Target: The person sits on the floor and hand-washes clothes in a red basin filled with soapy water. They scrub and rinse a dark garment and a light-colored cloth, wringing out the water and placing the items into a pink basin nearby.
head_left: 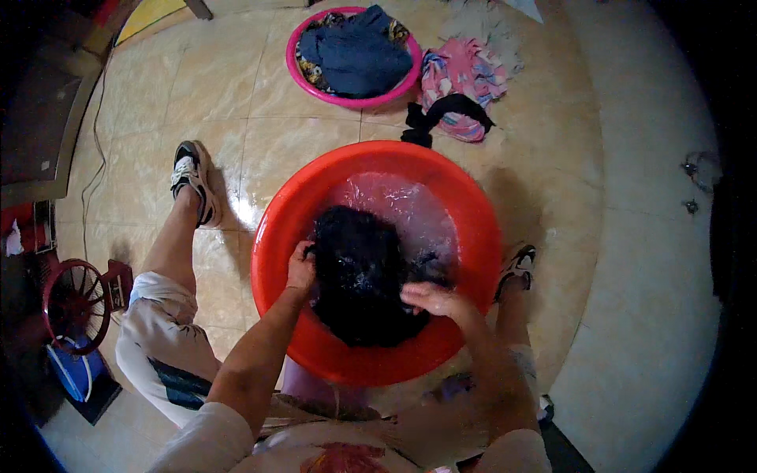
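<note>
A dark, wet garment (359,276) lies bunched in soapy water inside a big red basin (276,213) between my legs. At the garment's left edge, my left hand (300,268) is closed with its fingers on the cloth. My right hand (432,299) rests over the right side of the garment, its fingers stretched toward the left and slightly blurred. Part of the cloth under this hand is hidden. Pale suds (394,201) show on the water past the garment.
Beyond the basin stands a pink tub (293,71) with dark blue clothing (359,55). Beside it, pink patterned cloth (457,75) and a black piece (453,106) lie on the tiles. A dark red fan (76,307) and a blue container (72,370) are at the left.
</note>
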Motion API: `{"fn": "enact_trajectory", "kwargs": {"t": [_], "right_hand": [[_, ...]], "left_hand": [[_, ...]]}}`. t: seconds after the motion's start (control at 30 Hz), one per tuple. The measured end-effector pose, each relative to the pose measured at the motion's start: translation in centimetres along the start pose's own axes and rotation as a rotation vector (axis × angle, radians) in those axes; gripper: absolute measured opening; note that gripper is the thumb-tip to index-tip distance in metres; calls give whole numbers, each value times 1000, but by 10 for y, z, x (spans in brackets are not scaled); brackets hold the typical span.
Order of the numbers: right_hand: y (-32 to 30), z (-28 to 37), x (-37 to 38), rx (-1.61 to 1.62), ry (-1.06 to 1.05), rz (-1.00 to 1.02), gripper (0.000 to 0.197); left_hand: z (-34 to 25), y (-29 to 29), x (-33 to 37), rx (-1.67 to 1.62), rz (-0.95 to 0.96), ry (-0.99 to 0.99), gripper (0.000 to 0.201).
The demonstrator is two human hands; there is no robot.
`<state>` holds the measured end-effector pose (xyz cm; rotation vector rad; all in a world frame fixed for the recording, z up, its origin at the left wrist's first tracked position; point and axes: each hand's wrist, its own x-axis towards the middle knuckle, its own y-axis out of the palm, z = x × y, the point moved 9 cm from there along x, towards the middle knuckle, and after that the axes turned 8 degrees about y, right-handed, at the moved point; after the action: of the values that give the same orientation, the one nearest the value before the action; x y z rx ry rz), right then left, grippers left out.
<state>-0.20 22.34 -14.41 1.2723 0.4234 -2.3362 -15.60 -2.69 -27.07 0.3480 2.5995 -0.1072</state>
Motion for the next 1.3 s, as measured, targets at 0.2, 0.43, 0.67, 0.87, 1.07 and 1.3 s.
{"fn": "enact_trajectory", "kwargs": {"t": [0.2,0.43,0.67,0.87,1.07,1.3], "right_hand": [[-112,-14,-62,-38,-371,-812,28],[-143,-44,4,256,-79,-1278,67],[-73,49,98,-437,146,-1020,81],[-87,2,98,-125,203,-952,73],[-37,112,26,31,-345,-875,40],[-13,199,-62,54,-711,-834,44]], "left_hand": [[-136,-2,-31,109,-87,391,12],[-164,34,-16,205,-63,446,56],[-66,60,34,552,-37,322,56],[-68,64,44,-400,-94,-167,46],[-119,135,-2,-891,229,-466,57],[-108,153,-14,-917,452,-464,37]]}}
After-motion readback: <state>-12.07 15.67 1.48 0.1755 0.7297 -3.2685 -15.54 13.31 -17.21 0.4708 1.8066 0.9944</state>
